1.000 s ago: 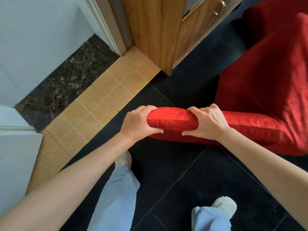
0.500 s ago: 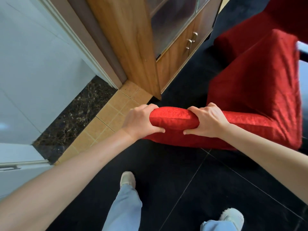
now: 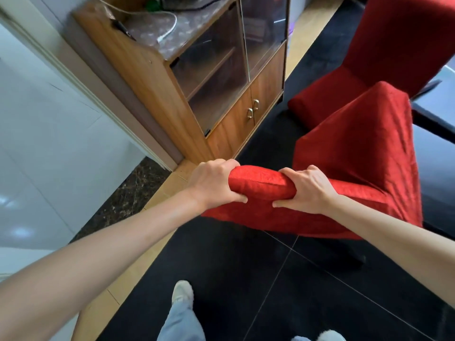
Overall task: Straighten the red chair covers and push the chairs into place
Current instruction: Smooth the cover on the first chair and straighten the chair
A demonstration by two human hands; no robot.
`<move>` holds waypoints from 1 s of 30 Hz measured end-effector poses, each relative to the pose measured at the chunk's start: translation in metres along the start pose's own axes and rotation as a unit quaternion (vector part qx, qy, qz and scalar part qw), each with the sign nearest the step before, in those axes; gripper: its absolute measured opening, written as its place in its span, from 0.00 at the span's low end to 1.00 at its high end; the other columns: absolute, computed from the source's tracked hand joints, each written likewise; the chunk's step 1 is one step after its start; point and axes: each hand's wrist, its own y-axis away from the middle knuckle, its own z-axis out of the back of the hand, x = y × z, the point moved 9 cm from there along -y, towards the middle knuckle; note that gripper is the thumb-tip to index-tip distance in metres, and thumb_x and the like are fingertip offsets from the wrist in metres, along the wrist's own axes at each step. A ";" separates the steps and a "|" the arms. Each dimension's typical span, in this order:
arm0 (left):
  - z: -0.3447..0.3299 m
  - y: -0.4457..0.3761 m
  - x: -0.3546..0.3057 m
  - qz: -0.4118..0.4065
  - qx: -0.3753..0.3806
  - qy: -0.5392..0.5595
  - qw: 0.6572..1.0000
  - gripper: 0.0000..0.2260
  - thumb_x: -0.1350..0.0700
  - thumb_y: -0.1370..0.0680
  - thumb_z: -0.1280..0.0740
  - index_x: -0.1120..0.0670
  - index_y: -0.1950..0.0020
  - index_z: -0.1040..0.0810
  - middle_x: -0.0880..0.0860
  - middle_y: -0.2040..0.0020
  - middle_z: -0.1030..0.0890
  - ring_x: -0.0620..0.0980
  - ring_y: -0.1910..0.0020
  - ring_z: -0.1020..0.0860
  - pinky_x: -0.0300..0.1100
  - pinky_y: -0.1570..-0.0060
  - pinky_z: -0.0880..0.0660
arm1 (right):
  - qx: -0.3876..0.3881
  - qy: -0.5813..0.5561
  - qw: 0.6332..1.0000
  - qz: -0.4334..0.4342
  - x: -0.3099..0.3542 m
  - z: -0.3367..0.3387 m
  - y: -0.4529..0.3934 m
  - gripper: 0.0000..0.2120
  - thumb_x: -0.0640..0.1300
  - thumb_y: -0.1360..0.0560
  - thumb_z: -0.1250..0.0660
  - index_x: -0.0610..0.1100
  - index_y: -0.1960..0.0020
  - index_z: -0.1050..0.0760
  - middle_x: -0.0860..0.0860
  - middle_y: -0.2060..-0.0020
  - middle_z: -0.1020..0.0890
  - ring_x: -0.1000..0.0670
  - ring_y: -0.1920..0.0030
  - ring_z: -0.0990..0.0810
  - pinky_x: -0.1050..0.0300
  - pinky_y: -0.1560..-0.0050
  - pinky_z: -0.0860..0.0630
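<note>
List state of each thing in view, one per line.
left hand: grips chair backrest top
right hand: grips same backrest top
near red-covered chair: held by backrest, facing dark table
far red-covered chair: untouched
cabinet glass doors: closed
cabinet wooden doors: closed

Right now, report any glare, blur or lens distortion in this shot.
Head view: wide-angle bending bows the door frame and cabinet; window glare on the glossy white wall; faint reflections on the glass doors; hands sharp, edges slightly soft.

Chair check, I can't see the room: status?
Both hands, left and right, grip the chair backrest top. Seat faces the table. Second chair just beyond; cabinet to the left.
</note>
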 end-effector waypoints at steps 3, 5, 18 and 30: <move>0.019 -0.004 -0.049 -0.003 -0.008 -0.020 1.000 0.31 0.36 0.36 0.25 0.52 0.39 0.23 0.53 0.48 0.18 0.54 0.50 0.20 0.46 0.50 0.25 | -0.013 -0.011 1.000 -0.003 -0.023 0.028 0.026 0.42 0.77 0.40 0.41 0.49 0.37 0.29 0.54 0.59 0.17 0.49 0.57 0.18 0.53 0.47 0.33; 0.029 -0.006 -0.079 -0.006 -0.012 -0.033 0.999 0.32 0.36 0.36 0.24 0.52 0.40 0.23 0.53 0.49 0.18 0.54 0.51 0.20 0.46 0.50 0.25 | -0.020 -0.020 1.000 -0.007 -0.038 0.045 0.042 0.42 0.77 0.40 0.41 0.49 0.36 0.29 0.53 0.59 0.17 0.49 0.57 0.18 0.53 0.48 0.33; 0.037 -0.003 -0.210 -0.043 0.000 -0.070 0.997 0.33 0.36 0.33 0.27 0.52 0.34 0.27 0.53 0.44 0.19 0.54 0.47 0.20 0.47 0.47 0.23 | -0.046 -0.060 0.997 -0.013 -0.098 0.102 0.133 0.40 0.73 0.39 0.38 0.47 0.36 0.28 0.52 0.56 0.16 0.47 0.56 0.17 0.51 0.48 0.33; 0.042 -0.003 -0.257 -0.061 0.001 -0.093 0.994 0.32 0.35 0.33 0.28 0.52 0.35 0.26 0.53 0.45 0.19 0.53 0.49 0.19 0.46 0.48 0.22 | -0.071 -0.065 0.995 -0.018 -0.119 0.125 0.165 0.40 0.73 0.38 0.38 0.48 0.35 0.29 0.52 0.55 0.17 0.47 0.55 0.17 0.56 0.51 0.37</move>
